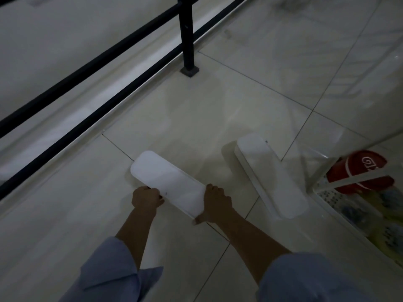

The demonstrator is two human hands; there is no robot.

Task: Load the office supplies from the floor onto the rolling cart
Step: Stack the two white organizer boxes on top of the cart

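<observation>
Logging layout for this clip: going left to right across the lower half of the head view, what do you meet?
Left hand → white box it grips → right hand → second white box → red item in the cart.

Both forearms are bare; light blue sleeves [113, 264] are pushed up near the elbows, loosely creased.

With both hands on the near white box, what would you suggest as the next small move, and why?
Probably lift the near white box and swing it right toward the cart. The left hand and right hand grip its near end; a second white box lies on the floor between.
</observation>
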